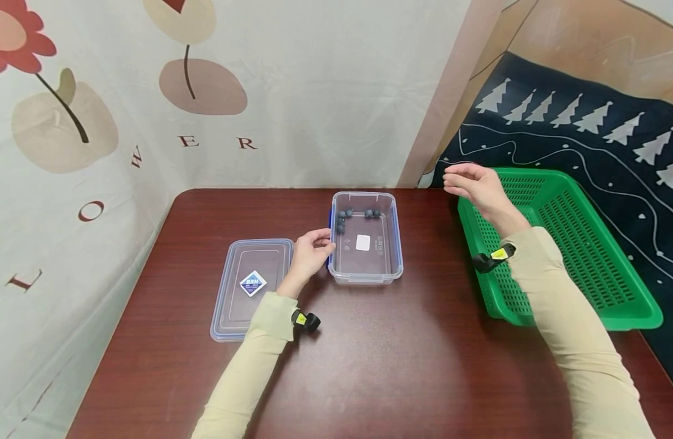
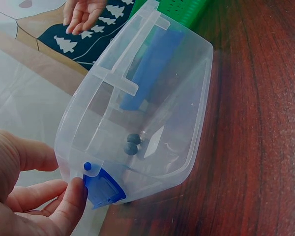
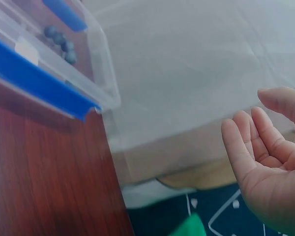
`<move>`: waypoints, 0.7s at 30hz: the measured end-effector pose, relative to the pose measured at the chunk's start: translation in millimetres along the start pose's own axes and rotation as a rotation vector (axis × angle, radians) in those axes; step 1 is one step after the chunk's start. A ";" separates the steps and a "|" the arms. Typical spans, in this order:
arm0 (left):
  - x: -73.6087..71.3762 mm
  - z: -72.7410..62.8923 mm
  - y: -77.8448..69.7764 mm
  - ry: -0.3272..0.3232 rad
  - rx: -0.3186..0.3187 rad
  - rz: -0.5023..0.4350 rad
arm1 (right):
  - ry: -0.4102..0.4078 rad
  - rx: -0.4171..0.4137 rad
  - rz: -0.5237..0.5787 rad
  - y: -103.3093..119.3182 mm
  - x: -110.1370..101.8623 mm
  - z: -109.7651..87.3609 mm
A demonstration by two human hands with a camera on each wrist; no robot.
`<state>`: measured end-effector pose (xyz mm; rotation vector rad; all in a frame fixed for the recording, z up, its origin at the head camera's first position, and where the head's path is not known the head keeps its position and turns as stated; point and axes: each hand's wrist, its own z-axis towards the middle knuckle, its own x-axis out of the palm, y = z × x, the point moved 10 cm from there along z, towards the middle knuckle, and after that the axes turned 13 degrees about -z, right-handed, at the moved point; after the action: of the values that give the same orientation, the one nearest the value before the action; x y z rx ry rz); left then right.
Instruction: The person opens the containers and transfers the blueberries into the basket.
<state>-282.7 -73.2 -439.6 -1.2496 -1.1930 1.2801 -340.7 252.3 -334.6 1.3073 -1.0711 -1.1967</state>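
Observation:
A clear plastic container [image 1: 398, 244] stands upright near the table's far edge, a white sticker [image 1: 362, 242] on its floor. Several blueberries [image 1: 340, 227] lie inside it, towards the far end. My left hand [image 1: 310, 253] holds the container by its left side, thumb at the rim; in the left wrist view a fingertip lies on the blue latch [image 2: 104, 189]. Well to the right, my right hand [image 1: 481, 192] hangs in the air over the far left corner of the green basket [image 1: 589, 244]. Its fingers are loosely curled around nothing.
The container's lid [image 1: 232, 320] lies flat on the brown table [image 1: 402, 366], left of the container, partly behind the left wrist. A light curtain [image 1: 325, 110] hangs beyond the table. Dark cloth with white trees [image 1: 556, 110] lies behind the basket.

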 end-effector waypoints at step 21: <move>0.2 2.1 2.6 -0.007 0.005 -0.005 | 0.116 0.049 -0.164 -22.5 103.6 18.6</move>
<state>-284.8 -73.2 -442.1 -1.2381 -1.1964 1.2838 -348.3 149.5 -365.6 1.5074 -0.9286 -1.2058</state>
